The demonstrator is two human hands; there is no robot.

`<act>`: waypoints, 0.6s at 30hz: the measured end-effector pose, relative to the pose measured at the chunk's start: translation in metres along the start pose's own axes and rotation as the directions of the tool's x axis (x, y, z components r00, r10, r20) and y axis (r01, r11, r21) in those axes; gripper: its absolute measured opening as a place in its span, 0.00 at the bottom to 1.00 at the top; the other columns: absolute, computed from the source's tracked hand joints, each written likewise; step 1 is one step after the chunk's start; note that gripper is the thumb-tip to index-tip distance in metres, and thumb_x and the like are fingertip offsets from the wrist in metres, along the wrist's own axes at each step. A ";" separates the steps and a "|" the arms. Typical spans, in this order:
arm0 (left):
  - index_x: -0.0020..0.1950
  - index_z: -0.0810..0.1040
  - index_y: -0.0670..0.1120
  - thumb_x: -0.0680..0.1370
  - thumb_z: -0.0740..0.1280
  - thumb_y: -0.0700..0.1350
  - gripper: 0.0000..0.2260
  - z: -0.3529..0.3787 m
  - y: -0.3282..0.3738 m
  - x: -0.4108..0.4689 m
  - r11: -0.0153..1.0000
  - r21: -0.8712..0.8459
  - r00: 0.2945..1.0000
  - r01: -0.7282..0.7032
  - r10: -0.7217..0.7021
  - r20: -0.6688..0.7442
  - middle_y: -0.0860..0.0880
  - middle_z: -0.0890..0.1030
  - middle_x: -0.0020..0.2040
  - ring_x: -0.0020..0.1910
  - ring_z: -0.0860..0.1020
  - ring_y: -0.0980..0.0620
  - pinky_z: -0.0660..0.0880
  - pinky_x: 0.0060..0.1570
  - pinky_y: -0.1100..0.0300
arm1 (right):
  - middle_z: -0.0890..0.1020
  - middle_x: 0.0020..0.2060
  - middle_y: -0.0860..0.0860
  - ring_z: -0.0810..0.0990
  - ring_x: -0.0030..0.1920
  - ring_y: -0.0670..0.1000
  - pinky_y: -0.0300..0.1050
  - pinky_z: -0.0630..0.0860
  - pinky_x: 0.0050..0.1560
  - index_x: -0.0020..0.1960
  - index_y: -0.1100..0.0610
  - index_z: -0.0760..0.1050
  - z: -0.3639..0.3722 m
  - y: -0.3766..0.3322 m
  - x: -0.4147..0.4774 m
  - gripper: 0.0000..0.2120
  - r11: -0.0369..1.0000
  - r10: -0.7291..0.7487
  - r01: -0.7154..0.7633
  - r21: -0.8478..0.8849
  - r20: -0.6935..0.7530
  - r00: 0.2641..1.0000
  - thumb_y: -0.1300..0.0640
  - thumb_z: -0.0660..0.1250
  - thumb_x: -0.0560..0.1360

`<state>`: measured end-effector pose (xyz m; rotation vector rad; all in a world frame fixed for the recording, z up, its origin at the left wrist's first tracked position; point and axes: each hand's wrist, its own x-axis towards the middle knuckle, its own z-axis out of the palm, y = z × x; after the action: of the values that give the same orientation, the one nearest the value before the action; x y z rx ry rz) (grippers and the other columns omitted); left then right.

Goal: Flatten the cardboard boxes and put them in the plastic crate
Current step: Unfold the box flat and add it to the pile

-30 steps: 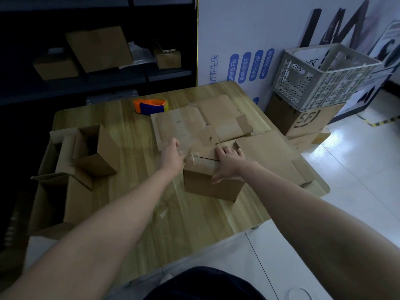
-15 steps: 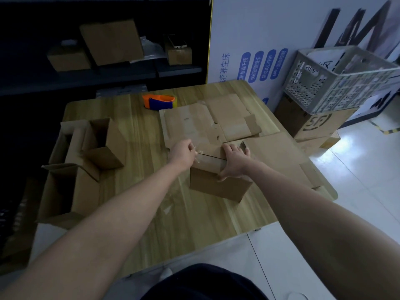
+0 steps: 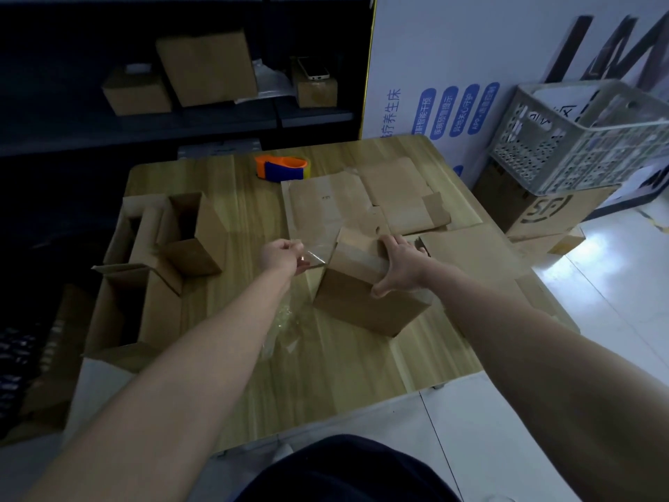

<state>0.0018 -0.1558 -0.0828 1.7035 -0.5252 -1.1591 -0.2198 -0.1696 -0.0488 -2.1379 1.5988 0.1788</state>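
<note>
A small sealed cardboard box (image 3: 365,302) stands in the middle of the wooden table (image 3: 344,364). My right hand (image 3: 400,262) presses down on its top, fingers over the far edge. My left hand (image 3: 280,253) pinches a strip of clear tape (image 3: 316,253) that stretches from the box's top left edge. Several flattened boxes (image 3: 347,208) lie on the table behind it. Two open boxes (image 3: 188,233) (image 3: 126,313) sit at the table's left side. The grey plastic crate (image 3: 586,139) stands to the right on a printed carton (image 3: 546,211).
An orange and blue tape dispenser (image 3: 280,166) rests at the table's far edge. Crumpled clear tape (image 3: 286,324) lies under my left forearm. A dark shelf with cardboard boxes (image 3: 206,67) is behind the table. White floor lies to the right and front.
My left hand has pulled away to the left, peeling the clear tape off the box's top. My right hand stays pressed on the box. The camera has moved closer.
</note>
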 end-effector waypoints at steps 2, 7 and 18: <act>0.37 0.74 0.44 0.78 0.62 0.33 0.11 -0.002 0.001 0.005 0.991 -0.118 0.995 0.067 -0.075 -0.064 0.44 0.77 0.38 0.32 0.78 0.49 0.78 0.29 0.59 | 0.65 0.64 0.52 0.67 0.64 0.57 0.62 0.63 0.67 0.73 0.54 0.54 -0.002 -0.002 -0.001 0.54 0.999 -0.019 0.019 0.029 -0.005 1.000 0.40 0.77 0.55; 0.36 0.75 0.45 0.77 0.64 0.34 0.11 -0.025 -0.008 0.018 0.990 -0.117 0.974 0.079 -0.101 -0.202 0.44 0.78 0.43 0.33 0.76 0.51 0.79 0.38 0.57 | 0.65 0.62 0.52 0.69 0.60 0.55 0.52 0.73 0.59 0.72 0.56 0.55 -0.010 0.002 -0.004 0.52 0.989 -0.033 0.042 0.140 -0.063 0.997 0.45 0.80 0.57; 0.52 0.76 0.43 0.73 0.67 0.38 0.08 -0.081 -0.041 0.001 0.739 0.631 0.896 -0.235 0.417 -0.154 0.42 0.78 0.48 0.46 0.76 0.44 0.69 0.45 0.57 | 0.64 0.65 0.55 0.66 0.64 0.57 0.56 0.70 0.62 0.73 0.57 0.55 -0.038 0.005 -0.007 0.53 0.998 0.015 -0.001 0.064 -0.219 0.976 0.44 0.79 0.57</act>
<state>0.0664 -0.1004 -0.1133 2.1532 -1.0464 -0.4788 -0.2335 -0.1809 -0.0136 -2.1635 1.7100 -0.1088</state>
